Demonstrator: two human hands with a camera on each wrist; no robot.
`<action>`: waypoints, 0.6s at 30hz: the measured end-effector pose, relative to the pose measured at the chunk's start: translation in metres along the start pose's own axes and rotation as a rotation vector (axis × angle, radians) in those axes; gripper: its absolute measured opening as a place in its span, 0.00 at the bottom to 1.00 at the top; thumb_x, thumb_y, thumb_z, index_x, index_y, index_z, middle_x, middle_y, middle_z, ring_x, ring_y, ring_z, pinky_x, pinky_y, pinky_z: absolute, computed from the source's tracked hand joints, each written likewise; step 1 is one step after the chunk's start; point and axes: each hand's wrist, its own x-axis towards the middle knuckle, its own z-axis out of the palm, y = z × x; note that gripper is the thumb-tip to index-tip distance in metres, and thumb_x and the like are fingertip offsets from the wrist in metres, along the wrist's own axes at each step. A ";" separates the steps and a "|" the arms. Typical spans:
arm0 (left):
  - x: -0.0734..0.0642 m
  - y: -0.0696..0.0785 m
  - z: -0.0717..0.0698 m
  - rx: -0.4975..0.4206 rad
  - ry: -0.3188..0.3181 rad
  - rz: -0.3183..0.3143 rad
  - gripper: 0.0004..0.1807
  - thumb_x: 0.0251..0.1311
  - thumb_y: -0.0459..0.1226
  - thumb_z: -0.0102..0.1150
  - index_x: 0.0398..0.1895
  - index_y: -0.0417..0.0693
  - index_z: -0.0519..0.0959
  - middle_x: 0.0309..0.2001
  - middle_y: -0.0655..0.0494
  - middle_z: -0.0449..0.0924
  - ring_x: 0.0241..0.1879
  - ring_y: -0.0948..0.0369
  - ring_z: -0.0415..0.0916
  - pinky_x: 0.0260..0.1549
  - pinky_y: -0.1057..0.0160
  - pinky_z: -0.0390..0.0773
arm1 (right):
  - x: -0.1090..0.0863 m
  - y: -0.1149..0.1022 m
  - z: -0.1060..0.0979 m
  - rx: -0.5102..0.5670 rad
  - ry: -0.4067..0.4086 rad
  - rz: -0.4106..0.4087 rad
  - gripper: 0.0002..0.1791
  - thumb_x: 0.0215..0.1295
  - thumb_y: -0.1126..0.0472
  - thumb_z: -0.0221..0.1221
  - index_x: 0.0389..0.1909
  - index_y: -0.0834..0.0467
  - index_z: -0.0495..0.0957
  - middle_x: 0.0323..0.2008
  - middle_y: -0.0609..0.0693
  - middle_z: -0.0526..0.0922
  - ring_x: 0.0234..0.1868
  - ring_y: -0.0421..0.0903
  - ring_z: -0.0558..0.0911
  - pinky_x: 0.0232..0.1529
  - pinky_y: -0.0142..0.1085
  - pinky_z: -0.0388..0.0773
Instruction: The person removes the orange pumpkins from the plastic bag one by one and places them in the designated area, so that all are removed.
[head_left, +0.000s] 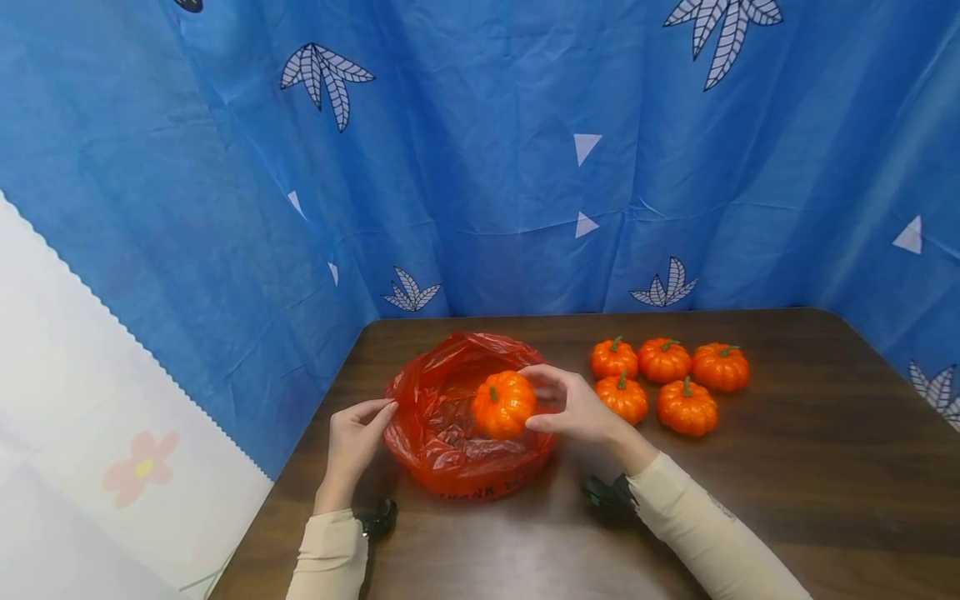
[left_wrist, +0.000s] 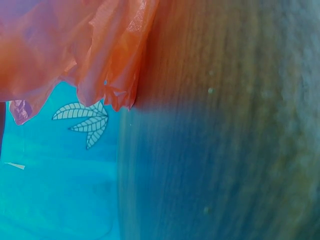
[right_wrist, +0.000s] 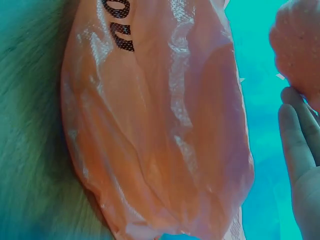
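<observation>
A red plastic bag (head_left: 465, 483) stands on the table with its mouth spread wide. My left hand (head_left: 354, 446) pinches the left side of its rim between thumb and fingers. Over the bag's opening, my right hand (head_left: 573, 408) holds a small orange pumpkin (head_left: 504, 405) with a green stem, thumb below and fingers behind it. In the right wrist view the pumpkin (right_wrist: 300, 45) is at the upper right, above the fingertips, beside the bag's printed side (right_wrist: 150, 125). Folds of the bag (left_wrist: 110, 50) hang at the top of the left wrist view, where the left hand is hidden.
Several more orange pumpkins (head_left: 687, 407) stand grouped on the table (head_left: 810, 467), right of the bag and beyond the right hand. A blue curtain (head_left: 510, 167) with leaf prints hangs behind the table. A white cloth with a flower (head_left: 142, 469) is at the left.
</observation>
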 end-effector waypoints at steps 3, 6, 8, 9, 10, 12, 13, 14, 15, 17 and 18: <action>-0.003 0.011 0.000 0.011 -0.002 0.005 0.08 0.60 0.30 0.68 0.39 0.31 0.87 0.38 0.35 0.87 0.29 0.76 0.81 0.34 0.78 0.81 | -0.004 -0.001 -0.003 -0.017 0.021 -0.003 0.37 0.58 0.56 0.71 0.65 0.64 0.68 0.64 0.66 0.74 0.60 0.63 0.80 0.56 0.44 0.82; -0.006 0.021 -0.001 0.015 -0.006 0.025 0.08 0.60 0.29 0.67 0.39 0.30 0.87 0.37 0.34 0.87 0.29 0.74 0.81 0.34 0.78 0.81 | -0.008 -0.002 -0.007 -0.024 0.037 -0.006 0.36 0.58 0.57 0.71 0.65 0.64 0.68 0.64 0.66 0.75 0.59 0.62 0.80 0.58 0.45 0.81; -0.007 0.025 -0.002 0.017 -0.007 0.036 0.08 0.60 0.29 0.67 0.39 0.30 0.87 0.37 0.34 0.87 0.29 0.74 0.81 0.34 0.78 0.81 | -0.011 -0.003 -0.009 -0.016 0.046 -0.001 0.36 0.58 0.59 0.70 0.65 0.64 0.68 0.63 0.66 0.75 0.59 0.60 0.80 0.57 0.43 0.82; -0.008 0.027 -0.002 0.016 -0.009 0.036 0.08 0.60 0.29 0.67 0.39 0.30 0.87 0.37 0.34 0.87 0.29 0.74 0.81 0.34 0.78 0.81 | -0.012 -0.002 -0.011 -0.011 0.050 -0.002 0.36 0.58 0.60 0.70 0.65 0.64 0.68 0.63 0.66 0.75 0.58 0.58 0.81 0.56 0.42 0.82; -0.008 0.027 -0.002 0.014 -0.009 0.034 0.08 0.60 0.29 0.67 0.39 0.30 0.87 0.37 0.34 0.87 0.29 0.74 0.81 0.34 0.78 0.80 | -0.013 -0.002 -0.012 -0.004 0.054 -0.004 0.36 0.58 0.61 0.70 0.66 0.64 0.67 0.63 0.66 0.75 0.58 0.57 0.81 0.55 0.41 0.83; -0.008 0.027 -0.002 0.009 -0.009 0.028 0.08 0.60 0.29 0.67 0.39 0.30 0.87 0.37 0.34 0.87 0.29 0.75 0.81 0.34 0.78 0.80 | -0.015 -0.002 -0.014 0.008 0.063 -0.010 0.36 0.58 0.62 0.69 0.66 0.64 0.67 0.63 0.67 0.75 0.57 0.53 0.82 0.54 0.38 0.83; -0.008 0.027 -0.002 0.006 -0.009 0.023 0.08 0.60 0.29 0.67 0.39 0.30 0.87 0.38 0.34 0.87 0.29 0.75 0.81 0.34 0.78 0.80 | -0.016 -0.002 -0.015 0.011 0.068 -0.021 0.36 0.57 0.63 0.69 0.66 0.65 0.67 0.63 0.67 0.75 0.56 0.50 0.83 0.54 0.37 0.83; -0.008 0.026 -0.001 0.006 -0.010 0.020 0.08 0.60 0.29 0.67 0.39 0.31 0.87 0.38 0.34 0.87 0.29 0.75 0.80 0.35 0.79 0.80 | -0.017 -0.002 -0.016 0.016 0.071 -0.027 0.36 0.57 0.64 0.68 0.66 0.65 0.67 0.63 0.68 0.75 0.56 0.48 0.83 0.54 0.36 0.83; -0.008 0.026 -0.001 0.005 -0.010 0.018 0.08 0.60 0.29 0.67 0.39 0.31 0.87 0.38 0.34 0.87 0.29 0.76 0.80 0.35 0.79 0.80 | -0.018 -0.002 -0.017 0.019 0.073 -0.033 0.36 0.57 0.64 0.68 0.67 0.65 0.67 0.63 0.68 0.75 0.55 0.45 0.83 0.54 0.35 0.82; -0.007 0.024 -0.001 0.010 -0.009 0.018 0.08 0.60 0.29 0.67 0.39 0.31 0.87 0.38 0.34 0.87 0.29 0.76 0.80 0.35 0.79 0.80 | -0.019 -0.002 -0.019 0.026 0.071 -0.048 0.38 0.57 0.66 0.68 0.69 0.65 0.66 0.64 0.68 0.74 0.55 0.40 0.83 0.54 0.35 0.82; -0.007 0.024 -0.001 0.011 -0.009 0.018 0.08 0.60 0.29 0.67 0.39 0.31 0.87 0.38 0.35 0.87 0.29 0.76 0.80 0.35 0.79 0.80 | -0.020 -0.002 -0.019 0.031 0.068 -0.051 0.38 0.57 0.66 0.68 0.69 0.65 0.65 0.65 0.67 0.74 0.55 0.38 0.82 0.55 0.35 0.82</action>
